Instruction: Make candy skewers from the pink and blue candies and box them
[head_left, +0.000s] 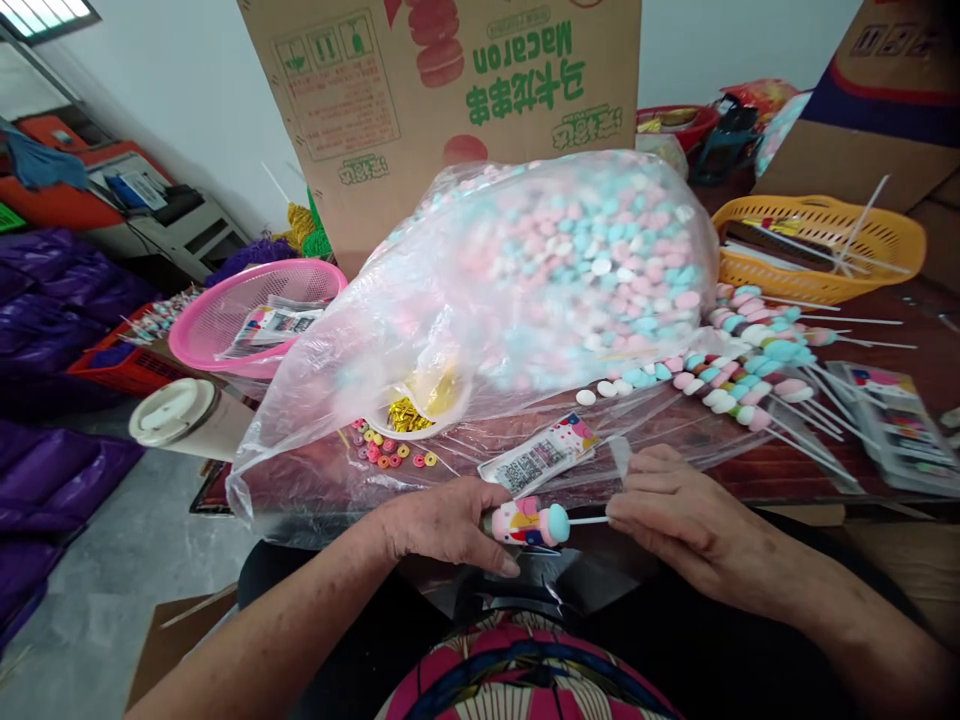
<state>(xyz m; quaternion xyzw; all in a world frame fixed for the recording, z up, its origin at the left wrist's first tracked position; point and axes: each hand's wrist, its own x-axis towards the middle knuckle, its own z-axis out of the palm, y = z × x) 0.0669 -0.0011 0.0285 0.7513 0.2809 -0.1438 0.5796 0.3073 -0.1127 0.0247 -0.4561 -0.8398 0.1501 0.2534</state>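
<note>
Candy skewer is held approx. level btwn the two hands, over the lap at the near edge of the table. Its candy end is clasped by L hand, thumb on the near side, other fingers mostly hidden; a printed label w/ pink, yellow & dark blue patches is seen around the candies, & a blue one is left showing next to the bare white stick. Stick's far end is pinched in the fingertips of R hand, fingers curled. Just beyond the L thumb, a stack of printed labels is laid on clear plastic. Behind it, a big clear bag is filled w/ pink, blue & white candies; gold ties are held in a small tub by its near side, w/ ring candies scattered nearby. To the R, loaded skewers are piled nr the yellow basket; a pink basket is set at far L, w/ a lidded cup nearer.
</note>
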